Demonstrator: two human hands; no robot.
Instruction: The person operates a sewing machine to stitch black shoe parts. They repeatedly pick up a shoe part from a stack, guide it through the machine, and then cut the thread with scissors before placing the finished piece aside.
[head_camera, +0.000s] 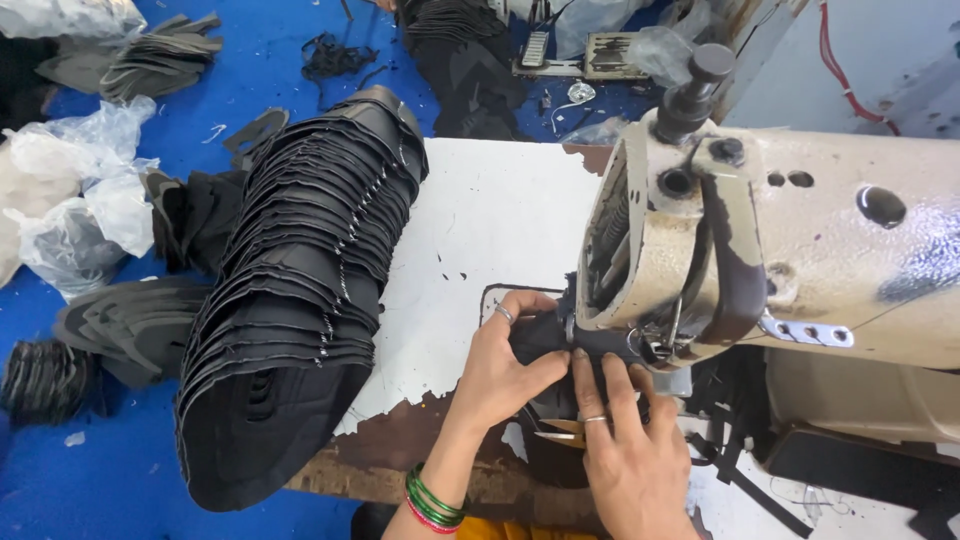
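My left hand (500, 370), with a ring and green and red bangles at the wrist, presses a small black fabric piece (540, 330) under the head of a cream sewing machine (780, 250). My right hand (625, 450), also ringed, lies flat beside it with fingers on the same black piece at the needle area. A small pair of snips (556, 434) sits between the hands, partly hidden. The needle itself is hidden behind the machine head.
A long stack of sewn black pieces (300, 290) lies on the white worn table (490, 220) at the left. More black piles (160, 60) and plastic bags (80, 200) rest on the blue floor (260, 50). A foot pedal (610, 55) is at the back.
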